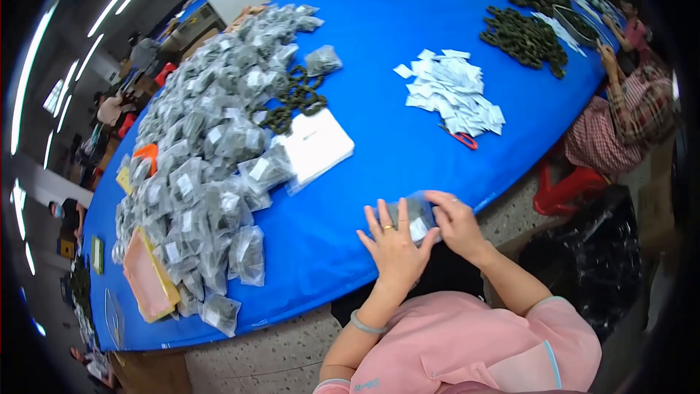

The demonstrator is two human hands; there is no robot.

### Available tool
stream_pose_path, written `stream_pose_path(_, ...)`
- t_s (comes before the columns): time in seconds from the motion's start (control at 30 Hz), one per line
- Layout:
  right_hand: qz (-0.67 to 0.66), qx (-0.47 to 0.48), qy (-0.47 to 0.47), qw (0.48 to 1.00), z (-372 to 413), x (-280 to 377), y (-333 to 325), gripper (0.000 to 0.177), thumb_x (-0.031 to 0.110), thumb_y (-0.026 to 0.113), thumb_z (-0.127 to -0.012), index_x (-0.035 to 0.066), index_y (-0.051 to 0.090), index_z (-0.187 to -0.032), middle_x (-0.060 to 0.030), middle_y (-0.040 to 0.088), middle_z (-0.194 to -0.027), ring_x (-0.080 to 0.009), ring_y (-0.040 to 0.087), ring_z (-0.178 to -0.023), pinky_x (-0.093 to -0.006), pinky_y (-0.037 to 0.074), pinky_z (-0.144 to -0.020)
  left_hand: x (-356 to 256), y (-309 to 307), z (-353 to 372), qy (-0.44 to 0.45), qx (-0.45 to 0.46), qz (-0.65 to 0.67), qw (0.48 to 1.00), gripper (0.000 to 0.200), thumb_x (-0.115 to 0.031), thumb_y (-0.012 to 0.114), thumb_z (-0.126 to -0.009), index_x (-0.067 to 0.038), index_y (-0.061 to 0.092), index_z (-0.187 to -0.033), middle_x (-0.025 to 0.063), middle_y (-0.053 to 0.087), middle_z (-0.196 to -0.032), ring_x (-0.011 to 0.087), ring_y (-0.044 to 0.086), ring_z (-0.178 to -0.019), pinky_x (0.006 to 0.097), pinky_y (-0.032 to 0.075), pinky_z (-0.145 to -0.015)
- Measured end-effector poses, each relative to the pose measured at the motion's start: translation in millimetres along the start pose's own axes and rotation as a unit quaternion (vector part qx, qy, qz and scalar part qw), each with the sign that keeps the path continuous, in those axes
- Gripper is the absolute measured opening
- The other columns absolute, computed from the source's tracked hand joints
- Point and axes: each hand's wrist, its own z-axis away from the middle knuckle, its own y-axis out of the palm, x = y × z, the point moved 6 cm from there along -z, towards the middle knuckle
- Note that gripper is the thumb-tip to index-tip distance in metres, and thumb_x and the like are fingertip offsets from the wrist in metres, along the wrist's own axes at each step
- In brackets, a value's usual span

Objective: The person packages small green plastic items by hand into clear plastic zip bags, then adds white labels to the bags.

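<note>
A clear plastic bag [418, 213] with a dark item and a white slip inside lies at the near edge of the blue table. My left hand [394, 246] rests on it, fingers spread and lying flat, a ring on one finger. At the bag's right edge, my right hand [456, 228] has its fingers closed on the plastic. Farther left is a stack of flat clear bags [321, 147]. Dark ring-shaped pieces [295, 102] lie against that stack. Ahead sits a pile of white slips [453, 91], with red-handled scissors [464, 140] at its near side.
A large heap of filled bags [211, 146] covers the table's left side, with a pink and yellow tray [149, 277] beside it. More dark pieces [521, 38] lie at the far right. A person [620, 113] sits there near a red stool [561, 188].
</note>
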Motion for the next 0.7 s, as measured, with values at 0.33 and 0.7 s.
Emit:
stream_pose_path(0.33, 0.111, -0.08, 0.014, 0.991, -14.3, -23.5, -26.4, 0.03, -0.002, 0.055, -0.087, -0.001, 0.062, -0.117, -0.0155, 0.065, -0.114, -0.0305, 0.062, -0.101, -0.0359, 0.048, -0.091, 27.7, -9.0, -32.2, 0.057, -0.018, 0.035, 0.998, 0.066, -0.022, 0.072, -0.065, -0.008, 0.054, -0.127, 0.0235, 0.045, -0.14, 0.0397, 0.05, -0.115, 0.0417, 0.047, -0.083)
stream_pose_path(0.7, 0.169, -0.095, -0.041, 0.98, -7.0, -40.5, -15.8, 0.031, -0.005, 0.056, -0.086, -0.002, 0.061, -0.116, -0.0155, 0.065, -0.111, -0.0309, 0.06, -0.098, -0.0372, 0.048, -0.09, 282.1, -176.9, -136.2, -0.183, -0.301, -0.235, 0.906, 0.087, -0.041, 0.068, -0.08, -0.001, 0.032, -0.148, 0.0308, 0.016, -0.156, 0.0508, 0.011, -0.143, 0.0684, 0.018, -0.109)
